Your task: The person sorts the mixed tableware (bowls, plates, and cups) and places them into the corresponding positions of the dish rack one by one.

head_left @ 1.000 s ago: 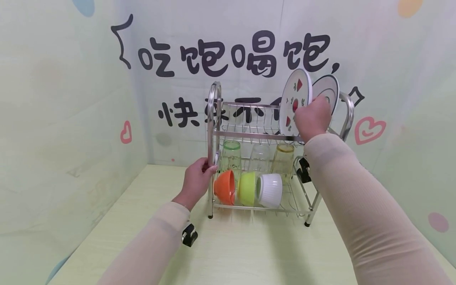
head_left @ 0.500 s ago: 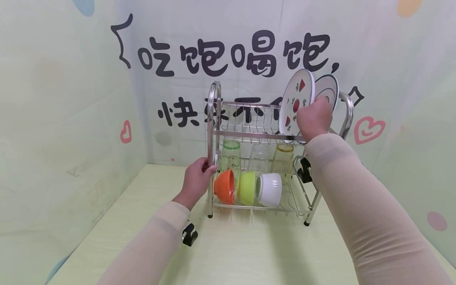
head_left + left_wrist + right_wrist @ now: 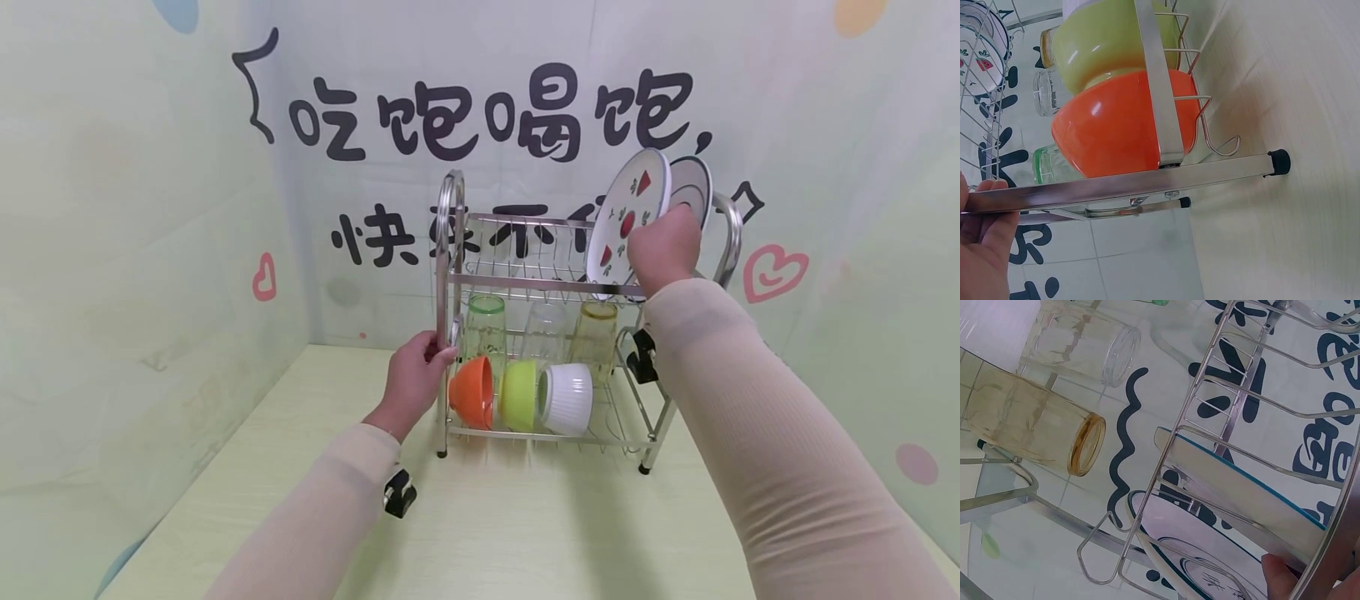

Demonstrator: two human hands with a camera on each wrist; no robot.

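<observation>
At the upper right of the metal dish rack [image 3: 525, 284], my right hand [image 3: 666, 250] grips the edge of a white plate [image 3: 617, 204] with red fruit designs. The plate stands on edge in the upper tier, its top leaning right. Just right of it stands a second plate with dark rings [image 3: 696, 175], partly hidden by the first plate and my hand. In the right wrist view, the held plate [image 3: 1241, 481] sits between the rack's wires, above the ringed plate [image 3: 1204, 550]. My left hand [image 3: 412, 375] holds the rack's left front post, fingers and thumb around it in the left wrist view.
Orange [image 3: 471, 396], lime-green [image 3: 517, 398] and white [image 3: 568, 400] bowls lie on their sides along the lower tier's front. Behind them stand green-rimmed [image 3: 487, 329], clear [image 3: 545, 333] and amber-rimmed [image 3: 597, 337] glasses. The rack stands on a pale table [image 3: 495, 533] before a printed backdrop.
The top of the held plate has tipped rightward toward the ringed plate, covering more of it, while my right hand shifted slightly. My left hand stays on the post.
</observation>
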